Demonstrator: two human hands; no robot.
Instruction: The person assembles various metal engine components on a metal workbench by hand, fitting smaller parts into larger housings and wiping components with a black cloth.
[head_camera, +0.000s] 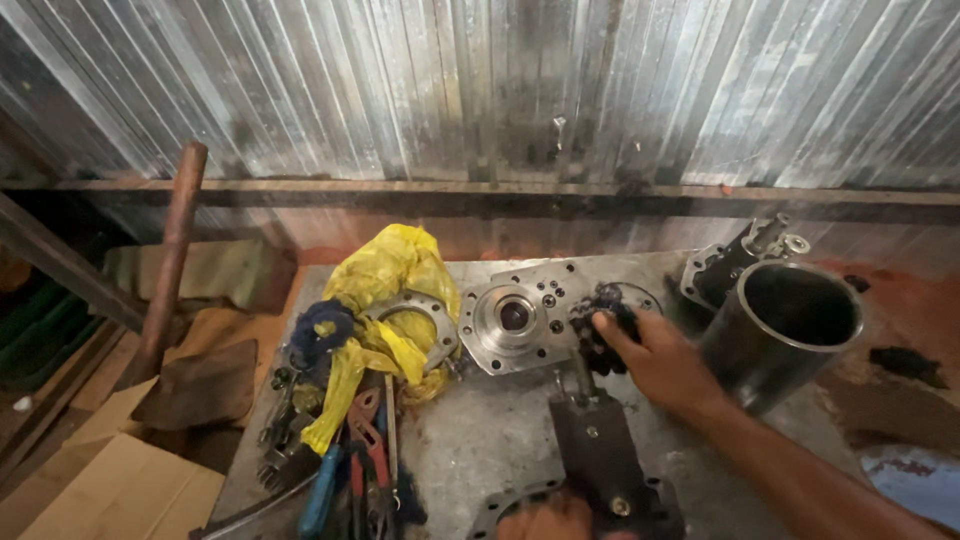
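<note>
My right hand (660, 360) reaches across the metal bench (480, 440) and grips a dark greasy rag (603, 325), pressing it against a round metal plate. Just left of it lies a shiny flange plate (510, 318) with a central bore and bolt holes. At the bottom edge my left hand (545, 520) is only partly in view, resting against a dark metal block with a shaft (600, 455) that stands upright in front of me. Whether its fingers grip the block is hidden.
A yellow cloth (385, 300) covers a gasket ring at the left. Pliers and tools with red and blue handles (355, 470) lie at the front left. A steel cylinder sleeve (785, 330) and a housing (735, 262) stand at the right. Corrugated sheet wall behind.
</note>
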